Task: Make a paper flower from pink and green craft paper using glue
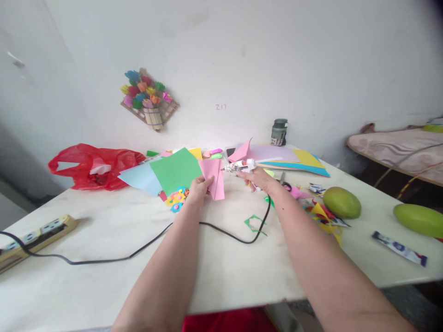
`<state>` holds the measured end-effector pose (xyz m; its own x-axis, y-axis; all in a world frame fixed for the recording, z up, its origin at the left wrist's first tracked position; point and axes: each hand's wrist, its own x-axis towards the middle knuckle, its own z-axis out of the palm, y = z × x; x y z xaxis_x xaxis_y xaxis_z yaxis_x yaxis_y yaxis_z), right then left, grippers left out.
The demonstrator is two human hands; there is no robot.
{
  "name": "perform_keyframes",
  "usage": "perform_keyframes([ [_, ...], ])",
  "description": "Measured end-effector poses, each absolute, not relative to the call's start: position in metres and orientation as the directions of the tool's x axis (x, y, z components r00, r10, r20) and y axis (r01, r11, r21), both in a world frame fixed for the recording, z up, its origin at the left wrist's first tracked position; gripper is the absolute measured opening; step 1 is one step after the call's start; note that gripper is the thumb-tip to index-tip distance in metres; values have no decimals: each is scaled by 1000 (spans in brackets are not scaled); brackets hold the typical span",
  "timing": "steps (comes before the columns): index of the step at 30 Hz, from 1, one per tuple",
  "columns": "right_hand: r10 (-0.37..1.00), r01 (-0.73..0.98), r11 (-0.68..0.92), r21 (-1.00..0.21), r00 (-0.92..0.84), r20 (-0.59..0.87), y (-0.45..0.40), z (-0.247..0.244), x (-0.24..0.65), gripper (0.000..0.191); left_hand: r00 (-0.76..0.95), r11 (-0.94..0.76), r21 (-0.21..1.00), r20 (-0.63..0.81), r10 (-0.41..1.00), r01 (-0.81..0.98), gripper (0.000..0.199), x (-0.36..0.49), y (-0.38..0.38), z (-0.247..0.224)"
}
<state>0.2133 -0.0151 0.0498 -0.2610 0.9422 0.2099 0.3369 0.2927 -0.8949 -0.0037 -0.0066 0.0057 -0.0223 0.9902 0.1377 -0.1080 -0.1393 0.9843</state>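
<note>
Between the fingers of my left hand (200, 188) is a folded piece of pink paper (215, 177), held upright above the table. My right hand (259, 179) grips a white glue gun (246, 165), whose nozzle points left at the paper's right edge. I cannot tell whether the nozzle touches it. A black cord (221, 229) runs from the glue gun across the table to the left. Beside my left hand lie colourful foam flowers (177, 199) and a green sheet of paper (176, 170).
A red plastic bag (95, 161) and a power strip (38, 240) are on the left. To the right are scissors (284, 182), paper scraps (325, 216), two green fruits (342, 203) and a small packet (399, 249). A dark jar (278, 133) stands at the back.
</note>
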Motion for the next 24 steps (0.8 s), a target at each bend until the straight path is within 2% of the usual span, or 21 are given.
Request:
perform_keyframes([
  [9, 938, 388, 283, -877, -305, 167, -15, 51, 215, 39, -34, -149, 983, 146, 989, -108, 32, -5, -6, 6],
  [17, 960, 363, 265, -893, -187, 208, -13, 47, 211, 36, 45, -131, 985, 137, 989, -115, 33, -4, -6, 3],
  [24, 965, 371, 257, -892, -154, 214, -15, 50, 211, 34, 29, -124, 985, 128, 991, -117, 34, -4, -7, 4],
])
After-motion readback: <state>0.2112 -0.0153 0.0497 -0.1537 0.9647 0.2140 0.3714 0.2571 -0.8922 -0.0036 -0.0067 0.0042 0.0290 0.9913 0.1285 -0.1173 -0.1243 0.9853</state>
